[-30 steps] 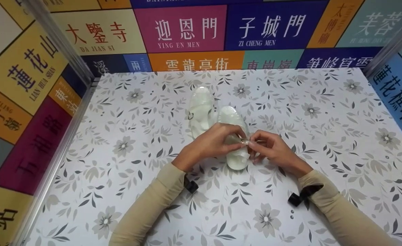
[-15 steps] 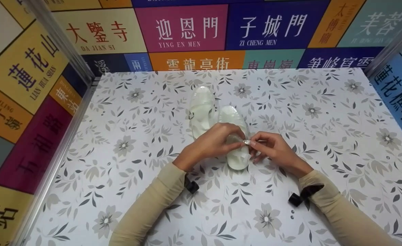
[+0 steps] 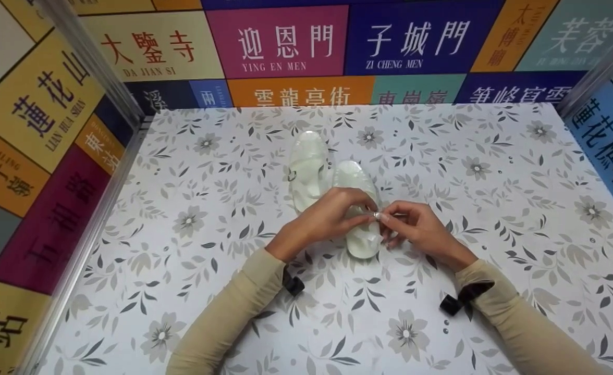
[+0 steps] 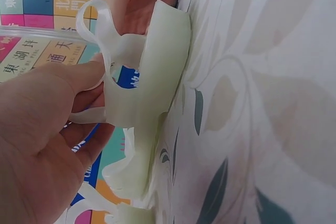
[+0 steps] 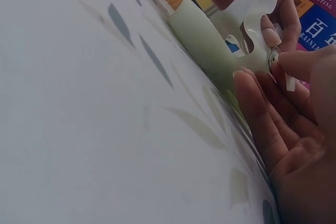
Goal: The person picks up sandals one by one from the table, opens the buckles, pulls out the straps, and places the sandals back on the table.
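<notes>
Two pale green, glossy sandals lie on the table in the head view. The nearer sandal (image 3: 363, 246) sits under my hands, its middle partly hidden by them. My left hand (image 3: 332, 212) reaches over it and pinches its strap (image 4: 89, 115), seen between thumb and fingers in the left wrist view. At the sandal's right side, my right hand (image 3: 413, 225) pinches the strap's small round metal buckle (image 5: 273, 57) with thumb and index finger. A strap end sticks out past those fingers in the right wrist view. The second sandal (image 3: 306, 152) lies behind and left, untouched.
A white cloth with grey flowers and leaves covers the table (image 3: 405, 333). Colourful panels with Chinese lettering (image 3: 285, 41) stand along its back and sides. Each sleeve carries a black wrist camera, one left (image 3: 293, 285) and one right (image 3: 450, 304).
Both hands stay at the nearer sandal. The fingertips shift slightly at the buckle, and less of the strap shows between the hands than a second ago. The sandals keep their places.
</notes>
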Motion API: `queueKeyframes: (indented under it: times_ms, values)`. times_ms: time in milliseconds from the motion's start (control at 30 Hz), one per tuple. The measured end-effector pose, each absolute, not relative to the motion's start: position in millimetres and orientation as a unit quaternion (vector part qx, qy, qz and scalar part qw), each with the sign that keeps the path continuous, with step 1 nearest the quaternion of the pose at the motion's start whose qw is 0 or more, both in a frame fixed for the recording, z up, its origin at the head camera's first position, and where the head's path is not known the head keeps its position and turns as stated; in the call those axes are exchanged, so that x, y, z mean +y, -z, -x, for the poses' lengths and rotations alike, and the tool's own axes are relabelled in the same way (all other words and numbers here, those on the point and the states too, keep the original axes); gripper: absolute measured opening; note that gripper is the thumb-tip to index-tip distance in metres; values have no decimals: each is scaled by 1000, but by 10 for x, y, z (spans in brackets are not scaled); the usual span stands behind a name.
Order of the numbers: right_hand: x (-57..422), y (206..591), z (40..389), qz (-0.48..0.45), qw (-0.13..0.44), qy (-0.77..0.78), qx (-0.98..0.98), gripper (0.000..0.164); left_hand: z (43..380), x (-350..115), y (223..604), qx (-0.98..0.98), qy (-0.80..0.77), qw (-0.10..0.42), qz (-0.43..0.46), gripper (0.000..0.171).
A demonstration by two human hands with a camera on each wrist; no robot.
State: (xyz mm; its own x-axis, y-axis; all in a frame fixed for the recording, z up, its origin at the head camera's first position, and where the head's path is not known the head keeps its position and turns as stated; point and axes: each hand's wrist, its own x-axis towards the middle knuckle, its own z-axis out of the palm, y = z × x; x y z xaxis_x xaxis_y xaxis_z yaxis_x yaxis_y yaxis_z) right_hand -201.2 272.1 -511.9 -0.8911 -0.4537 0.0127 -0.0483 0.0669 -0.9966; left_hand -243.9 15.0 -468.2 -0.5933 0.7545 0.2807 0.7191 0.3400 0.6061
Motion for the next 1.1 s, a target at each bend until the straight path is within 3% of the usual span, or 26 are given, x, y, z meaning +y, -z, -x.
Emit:
queueKeyframes:
  times_ms: [267,1100]
  values:
    - [2721,5100,2020,196,160,677,691,31,2440,142,4685,819,-355,20,-451,17]
    - [2712,5116,2002,187,141,648,724,26,2431,159,4681,812,-368,18,-452,18]
